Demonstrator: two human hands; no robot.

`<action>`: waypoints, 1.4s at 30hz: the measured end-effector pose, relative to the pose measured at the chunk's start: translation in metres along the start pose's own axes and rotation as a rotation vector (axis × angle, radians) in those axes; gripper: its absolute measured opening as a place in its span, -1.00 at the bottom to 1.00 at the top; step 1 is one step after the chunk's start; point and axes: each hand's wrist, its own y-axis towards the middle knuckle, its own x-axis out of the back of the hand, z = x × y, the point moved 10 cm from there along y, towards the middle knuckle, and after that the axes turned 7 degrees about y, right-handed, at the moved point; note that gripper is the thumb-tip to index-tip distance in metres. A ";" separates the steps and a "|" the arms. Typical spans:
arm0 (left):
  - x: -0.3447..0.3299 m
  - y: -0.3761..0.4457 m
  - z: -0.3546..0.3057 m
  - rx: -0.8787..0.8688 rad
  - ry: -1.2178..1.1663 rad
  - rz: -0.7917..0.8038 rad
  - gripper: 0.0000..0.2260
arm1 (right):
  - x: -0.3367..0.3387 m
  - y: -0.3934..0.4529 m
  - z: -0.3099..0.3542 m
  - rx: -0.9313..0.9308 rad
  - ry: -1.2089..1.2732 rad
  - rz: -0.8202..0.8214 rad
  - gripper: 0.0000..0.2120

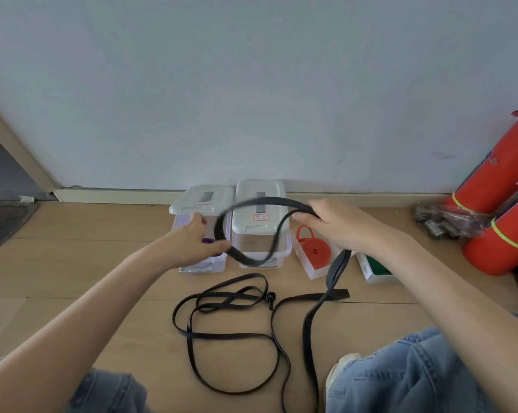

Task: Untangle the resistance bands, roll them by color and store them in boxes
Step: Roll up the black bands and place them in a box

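Observation:
A long black resistance band lies in loose loops on the wooden floor, with a small knot near the middle. Its upper part is lifted into a loop in front of the boxes. My right hand grips the top of that loop, and the band hangs down from it to the floor. My left hand holds the loop's lower left side, fingers curled. Two lidded clear boxes stand by the wall. An open box with a rolled red band and another with a green band sit to the right.
Two red fire extinguishers lean against the wall at the right, with a crumpled plastic bag beside them. My knees in blue jeans frame the floor area. A doorway with a dark mat is at the left.

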 end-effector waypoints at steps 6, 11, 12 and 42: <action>-0.027 -0.018 -0.075 -0.469 -0.186 0.033 -0.28 | -0.023 -0.010 0.047 0.148 -0.056 0.109 -0.73; -0.037 -0.005 -0.065 -0.419 -0.368 0.001 -0.91 | -0.001 -0.010 0.049 0.190 0.078 0.026 -0.72; -0.034 -0.001 -0.056 -0.388 -0.313 -0.008 -0.90 | 0.006 -0.009 0.041 0.171 0.118 0.006 -0.75; -0.009 -0.018 -0.060 -0.143 -0.813 0.223 -0.90 | -0.001 -0.016 0.072 0.364 0.359 -0.085 -0.89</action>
